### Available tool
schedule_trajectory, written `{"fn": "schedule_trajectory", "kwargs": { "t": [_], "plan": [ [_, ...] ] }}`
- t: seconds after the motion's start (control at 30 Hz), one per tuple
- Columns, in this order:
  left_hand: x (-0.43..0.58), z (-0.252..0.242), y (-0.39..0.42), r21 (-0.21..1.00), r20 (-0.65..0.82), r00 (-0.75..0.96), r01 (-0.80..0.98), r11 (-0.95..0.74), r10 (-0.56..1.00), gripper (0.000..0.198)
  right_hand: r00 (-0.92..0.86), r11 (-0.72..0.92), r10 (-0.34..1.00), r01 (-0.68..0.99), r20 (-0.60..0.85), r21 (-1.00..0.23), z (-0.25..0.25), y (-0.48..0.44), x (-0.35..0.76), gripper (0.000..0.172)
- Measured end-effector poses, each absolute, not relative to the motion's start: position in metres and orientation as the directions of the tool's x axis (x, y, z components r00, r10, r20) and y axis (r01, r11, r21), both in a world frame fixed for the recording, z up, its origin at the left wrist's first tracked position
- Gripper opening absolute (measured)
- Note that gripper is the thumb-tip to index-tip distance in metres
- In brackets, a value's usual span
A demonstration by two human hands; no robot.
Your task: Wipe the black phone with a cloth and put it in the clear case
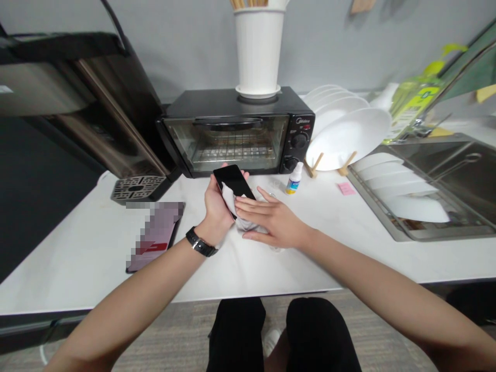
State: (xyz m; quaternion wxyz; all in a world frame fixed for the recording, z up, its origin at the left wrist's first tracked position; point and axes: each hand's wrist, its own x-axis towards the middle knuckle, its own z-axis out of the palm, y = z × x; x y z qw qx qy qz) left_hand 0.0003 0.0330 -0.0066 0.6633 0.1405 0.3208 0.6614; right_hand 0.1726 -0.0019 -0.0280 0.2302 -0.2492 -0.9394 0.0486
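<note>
A black glass-fronted smartphone (232,181) is held tilted in the cupped left hand (217,206) above a white counter (85,258), its edge gripped by the curled fingers, with a black wristwatch (200,242) worn on that wrist. A crumpled pale grey cloth (242,219) is pressed against the lower part of the phone by the right hand (269,219), whose fingers are laid flat and close together over the fabric, with the thumb kept below it.

A small white spray bottle with a blue label (294,179) is stood upright on the counter just beyond the hands, and a pink sticky note (346,188) is stuck down further right. A flat handheld device in a dark case (155,235), its screen pixelated, is laid beside the left hand. A black toaster oven (232,132) is placed behind them, topped by a white cylindrical utensil holder (258,51). White plates (349,137) are propped in a wooden stand beside the oven, while more white plates (399,186) are racked along the edge of a stainless steel sink (437,175).
</note>
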Motion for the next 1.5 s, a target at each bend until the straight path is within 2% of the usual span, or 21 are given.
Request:
{"fn": "schedule_trajectory", "kwargs": {
  "t": [0.1, 0.27, 0.37, 0.5, 0.6, 0.73, 0.83, 0.97, 1.1, 1.23, 1.33, 1.4, 1.5],
  "plan": [
    [-0.001, -0.007, 0.034, 0.608, -0.200, -0.035, -0.788, 0.096, 0.979, 0.050, -0.699, 0.820, 0.565, 0.534, 0.439, -0.207, -0.031, 0.001, 0.174, 0.062],
    [0.015, -0.005, 0.021, 0.585, -0.338, 0.261, -0.694, 0.419, 0.904, 0.048, -0.544, 0.687, 0.704, 0.685, 0.456, -0.243, -0.036, 0.010, 0.176, 0.090],
    [0.023, -0.004, 0.012, 0.577, -0.374, 0.307, -0.661, 0.479, 0.875, 0.039, -0.539, 0.679, 0.710, 0.695, 0.454, -0.236, -0.035, 0.011, 0.177, 0.087],
    [0.019, -0.004, 0.014, 0.590, -0.361, 0.268, -0.676, 0.441, 0.893, 0.039, -0.687, 0.806, 0.582, 0.556, 0.436, -0.201, -0.029, 0.006, 0.176, 0.077],
    [0.010, -0.005, 0.022, 0.602, -0.344, 0.195, -0.705, 0.375, 0.919, 0.041, -0.761, 0.870, 0.493, 0.450, 0.422, -0.203, -0.026, 0.000, 0.175, 0.063],
    [0.001, -0.001, 0.027, 0.623, -0.322, 0.027, -0.747, 0.233, 0.947, 0.033, -0.746, 0.860, 0.509, 0.463, 0.430, -0.214, -0.026, -0.001, 0.176, 0.049],
    [0.003, 0.003, 0.024, 0.626, -0.324, 0.048, -0.737, 0.253, 0.945, 0.034, -0.673, 0.804, 0.585, 0.553, 0.452, -0.217, -0.029, 0.002, 0.176, 0.054],
    [0.015, 0.003, 0.016, 0.613, -0.367, 0.185, -0.689, 0.387, 0.912, 0.032, -0.564, 0.713, 0.678, 0.662, 0.471, -0.231, -0.035, 0.009, 0.176, 0.073],
    [0.025, -0.002, 0.011, 0.593, -0.403, 0.262, -0.655, 0.468, 0.877, 0.034, -0.541, 0.689, 0.698, 0.685, 0.470, -0.236, -0.036, 0.010, 0.176, 0.085],
    [0.019, -0.005, 0.015, 0.599, -0.388, 0.244, -0.667, 0.444, 0.889, 0.038, -0.699, 0.804, 0.592, 0.548, 0.401, -0.232, -0.031, 0.003, 0.175, 0.072],
    [0.008, -0.004, 0.023, 0.609, -0.350, 0.107, -0.729, 0.312, 0.931, 0.042, -0.768, 0.857, 0.515, 0.455, 0.382, -0.240, -0.026, -0.002, 0.174, 0.055],
    [0.002, -0.004, 0.027, 0.604, -0.327, 0.014, -0.766, 0.221, 0.945, 0.041, -0.761, 0.853, 0.522, 0.458, 0.385, -0.251, -0.025, -0.003, 0.174, 0.052],
    [0.004, -0.003, 0.028, 0.586, -0.327, 0.042, -0.775, 0.237, 0.944, 0.038, -0.691, 0.793, 0.607, 0.564, 0.394, -0.233, -0.026, -0.001, 0.175, 0.057]
  ]
}}
